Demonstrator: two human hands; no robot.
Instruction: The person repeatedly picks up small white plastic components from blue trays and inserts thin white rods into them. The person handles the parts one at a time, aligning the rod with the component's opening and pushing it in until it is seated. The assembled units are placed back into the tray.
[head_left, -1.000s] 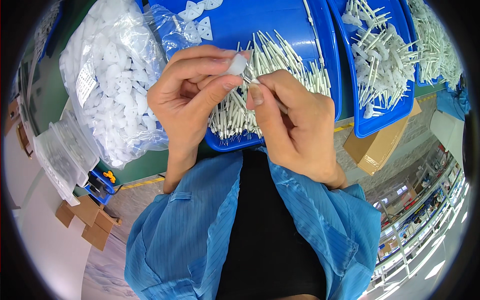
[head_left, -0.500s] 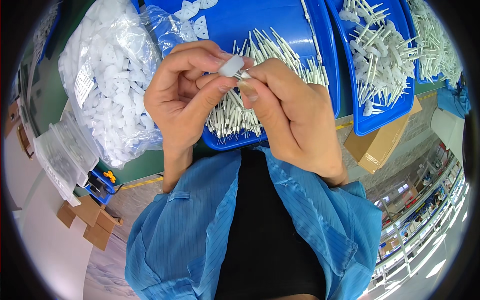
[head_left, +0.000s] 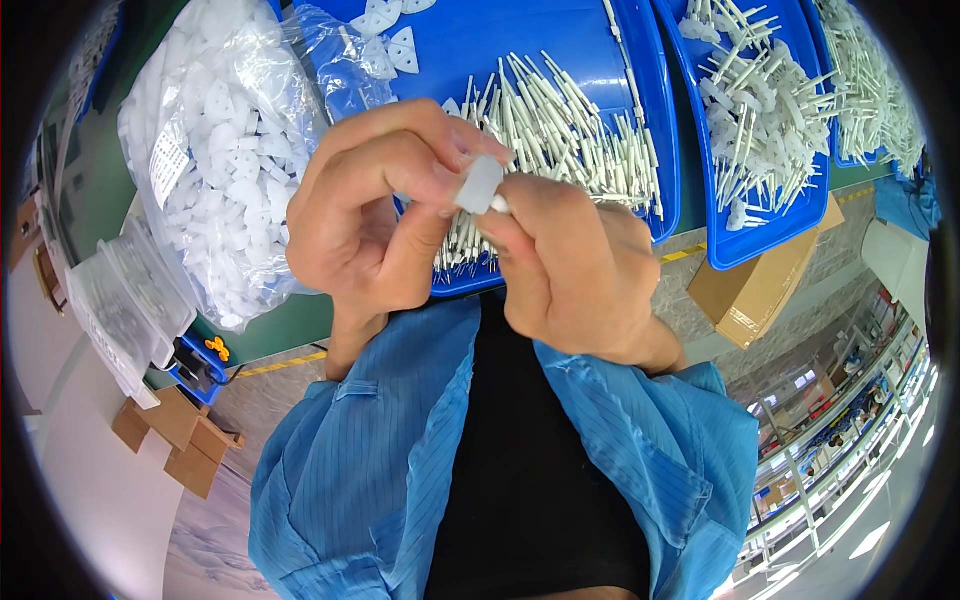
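Note:
A small white plastic piece (head_left: 481,184) is pinched between the thumb and fingers of my left hand (head_left: 365,205). Against its right side my right hand (head_left: 585,265) closes in a pinch. A small white end (head_left: 500,204) peeks out there, looking like part of a thin wire-ended rod; the rest is hidden by my fingers. Both hands meet above the near part of a blue tray (head_left: 470,45). Many thin white rods with wire ends (head_left: 560,125) lie in that tray, just beyond my hands.
Left stands a clear bag (head_left: 235,190) full of white plastic pieces. A few flat triangular pieces (head_left: 403,50) lie at the tray's far left. Another blue tray (head_left: 716,245) on the right holds pieces joined with rods, above a cardboard box (head_left: 760,290). Stacked clear containers (head_left: 130,305) sit at left.
My hands have dropped slightly nearer to me, and the white piece has turned more upright. My right fingers have curled closer in, covering the metal wires seen before.

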